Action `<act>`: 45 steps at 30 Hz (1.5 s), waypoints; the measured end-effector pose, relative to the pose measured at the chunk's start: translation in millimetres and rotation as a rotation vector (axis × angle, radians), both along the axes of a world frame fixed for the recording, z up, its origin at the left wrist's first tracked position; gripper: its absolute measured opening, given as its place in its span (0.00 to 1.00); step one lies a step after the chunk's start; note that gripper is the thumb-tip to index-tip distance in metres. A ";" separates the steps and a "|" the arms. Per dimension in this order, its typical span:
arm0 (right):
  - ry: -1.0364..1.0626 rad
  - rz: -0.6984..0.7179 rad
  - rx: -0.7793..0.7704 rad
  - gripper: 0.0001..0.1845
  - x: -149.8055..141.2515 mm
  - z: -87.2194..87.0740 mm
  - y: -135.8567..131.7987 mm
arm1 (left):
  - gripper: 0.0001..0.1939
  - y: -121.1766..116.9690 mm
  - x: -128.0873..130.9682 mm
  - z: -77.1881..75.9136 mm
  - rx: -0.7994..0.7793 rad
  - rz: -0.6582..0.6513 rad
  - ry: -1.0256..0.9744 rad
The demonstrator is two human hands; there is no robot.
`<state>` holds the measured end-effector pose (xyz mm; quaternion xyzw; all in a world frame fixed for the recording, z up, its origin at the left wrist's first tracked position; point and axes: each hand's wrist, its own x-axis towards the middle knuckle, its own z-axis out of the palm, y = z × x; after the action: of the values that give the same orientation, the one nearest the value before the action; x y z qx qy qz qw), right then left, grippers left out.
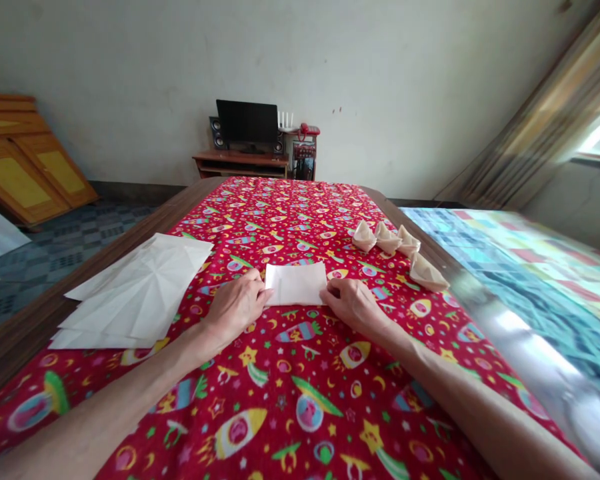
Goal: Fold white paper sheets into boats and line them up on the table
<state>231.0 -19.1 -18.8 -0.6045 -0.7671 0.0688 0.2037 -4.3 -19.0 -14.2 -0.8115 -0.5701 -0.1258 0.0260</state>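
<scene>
A small white folded paper (296,284) lies on the red patterned cloth in front of me, its long side running left to right. At its left edge, my left hand (239,301) pinches the paper between thumb and curled fingers. My right hand (354,301) grips the opposite edge the same way, fingers bent under. To the left rests a loose pile of creased white paper sheets (145,287). On the right stand several folded paper shapes (389,239), three in a row, with another folded piece (428,272) nearer to me.
The red cloth (280,427) covers a dark wooden table (43,325). Behind its far end are a monitor (247,121) on a low stand and a red telephone (307,130). A wooden cabinet (27,160) stands at left, a bed with a colourful cover (525,267) at right.
</scene>
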 end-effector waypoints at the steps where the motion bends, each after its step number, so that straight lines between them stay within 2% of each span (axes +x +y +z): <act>1: -0.011 -0.007 -0.007 0.12 -0.3 1.0 0.5 | 0.18 0.5 0.1 0.1 -0.009 0.000 0.012; 6: -0.082 -0.037 -0.036 0.11 -2.8 5.8 4.1 | 0.21 7.4 -2.4 -0.7 -0.037 0.021 0.026; 10: -0.110 -0.047 -0.049 0.12 -4.0 7.7 5.2 | 0.11 9.5 -2.2 -3.4 0.073 0.010 -0.051; 13: -0.115 -0.051 -0.064 0.12 -4.4 8.2 5.0 | 0.13 8.4 0.2 -4.3 0.209 -0.116 -0.122; 17: -0.110 -0.051 -0.063 0.12 -4.0 7.8 4.8 | 0.20 6.5 -0.7 1.2 0.243 -0.377 -0.127; 19: -0.107 -0.052 -0.062 0.12 -3.5 7.5 4.9 | 0.22 5.1 -1.6 6.9 0.272 -0.423 -0.113; 22: -0.100 -0.042 -0.061 0.12 -2.7 7.2 5.2 | 0.22 -1.1 3.6 13.1 0.309 -0.417 -0.069; 25: -0.096 -0.047 -0.060 0.12 -2.7 6.7 5.3 | 0.23 -12.3 17.5 8.2 0.275 -0.452 -0.032; 28: -0.095 -0.050 -0.053 0.12 -3.0 5.6 5.6 | 0.26 -22.1 29.7 -6.0 0.198 -0.510 -0.015; 32: -0.113 -0.053 -0.045 0.13 -2.6 4.4 6.1 | 0.26 -25.4 32.6 -18.6 0.126 -0.474 0.011; 45: -0.114 -0.062 -0.015 0.11 -2.8 2.3 6.4 | 0.23 -25.8 31.9 -15.4 0.033 -0.447 0.046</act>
<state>228.2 -12.7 -16.5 -0.6323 -0.7579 0.0338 0.1570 27.6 -44.8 -29.5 -0.9197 -0.3734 -0.1190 0.0239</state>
